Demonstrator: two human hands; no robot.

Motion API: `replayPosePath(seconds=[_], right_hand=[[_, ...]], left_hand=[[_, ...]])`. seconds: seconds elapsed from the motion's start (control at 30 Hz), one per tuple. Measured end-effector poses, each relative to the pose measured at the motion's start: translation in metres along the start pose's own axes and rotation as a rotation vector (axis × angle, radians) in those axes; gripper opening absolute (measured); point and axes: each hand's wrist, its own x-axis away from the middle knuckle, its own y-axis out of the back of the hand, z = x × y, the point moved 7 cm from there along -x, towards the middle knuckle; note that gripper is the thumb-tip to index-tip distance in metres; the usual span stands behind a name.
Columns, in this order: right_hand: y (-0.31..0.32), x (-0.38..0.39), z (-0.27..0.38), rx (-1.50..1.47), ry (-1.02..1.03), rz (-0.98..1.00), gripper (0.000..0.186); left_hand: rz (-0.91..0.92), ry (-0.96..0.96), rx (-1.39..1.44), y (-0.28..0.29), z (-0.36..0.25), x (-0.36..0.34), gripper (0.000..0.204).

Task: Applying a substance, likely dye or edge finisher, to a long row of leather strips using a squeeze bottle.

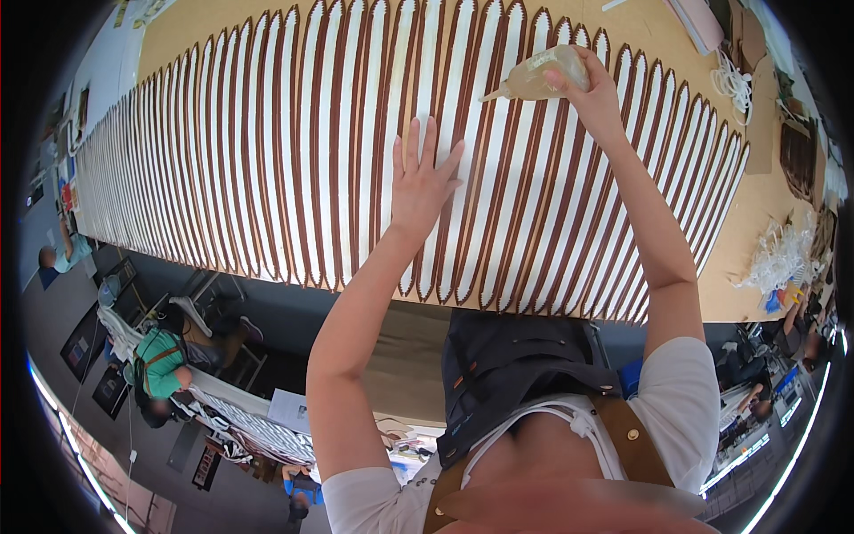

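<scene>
Long strips [342, 142] with white middles, brown edges and pointed ends lie side by side in a wide row across the tan table [756, 209]. My left hand [422, 187] rests on the strips near the middle of the row, its fingers spread and nothing in it. Farther out and to the right, my right hand [594, 93] is wrapped round a translucent squeeze bottle [538, 76]. The bottle is held on its side above the strips, its narrow nozzle pointing left. Whether the nozzle touches a strip, I cannot tell.
At the table's right side lie a bunch of clear plastic pieces [783, 254] and a coil of white cord [733, 84]. A person in a green shirt [162, 360] sits at the lower left. Other people are at the far left and right.
</scene>
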Motion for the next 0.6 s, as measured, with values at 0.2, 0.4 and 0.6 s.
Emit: replayPosePath(seconds=[0.2,0.4,0.6], right_hand=[[0.021,-0.022,0.000,-0.150,0.098,-0.224,0.064],[0.018,-0.026,0.003,-0.035,0.094,-0.183,0.068],[0.012,-0.014,-0.016,-0.236,-0.098,0.105,0.072]], left_hand=[[-0.009,-0.013,-0.006,0.001,-0.002,-0.002,0.065],[-0.015,-0.009,-0.002,0.001,-0.001,-0.001,0.065],[0.004,-0.029,0.001,0.005,-0.006,-0.005,0.066]])
